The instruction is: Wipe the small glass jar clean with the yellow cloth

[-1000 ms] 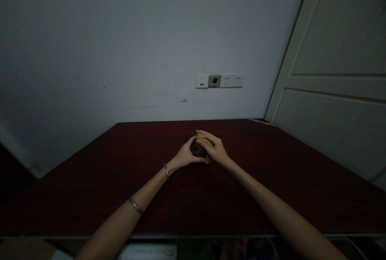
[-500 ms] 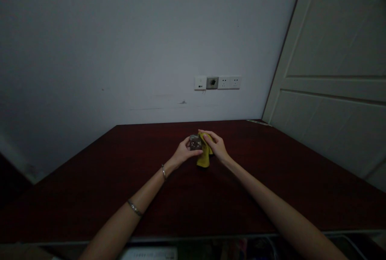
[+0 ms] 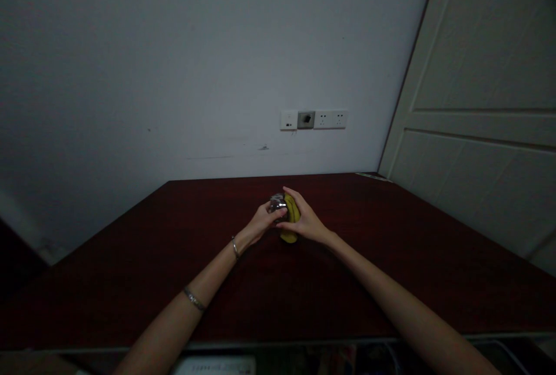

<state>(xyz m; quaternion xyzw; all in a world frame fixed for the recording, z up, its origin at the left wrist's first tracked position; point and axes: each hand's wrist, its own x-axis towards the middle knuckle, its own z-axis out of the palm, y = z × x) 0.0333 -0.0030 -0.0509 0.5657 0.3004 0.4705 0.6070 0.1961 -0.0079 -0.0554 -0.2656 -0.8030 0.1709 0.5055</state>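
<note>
My left hand [image 3: 261, 219] grips a small, shiny, clear container [image 3: 277, 201] that looks dark inside; its exact kind is hard to make out in the dim light. Pressed against the container's right side is a yellow cloth [image 3: 292, 208], and its lower end hangs below my fingers. My right hand [image 3: 309, 221] is curved around the cloth, thumb on the near side and fingers on the far side. Both hands meet just above the dark red table [image 3: 208, 282]. Two bracelets circle my left arm.
Behind the table rises a pale wall with a row of sockets and switches [image 3: 313, 120]. A panelled door [image 3: 482, 114] stands on the right. Beneath the table's front edge lie several items, among them a white box-like thing [image 3: 217, 365].
My right hand has shifted left and turned, its thumb now lower, pushing the cloth against the container. The container has tilted slightly in my left hand, whose thumb now lies across its front.
</note>
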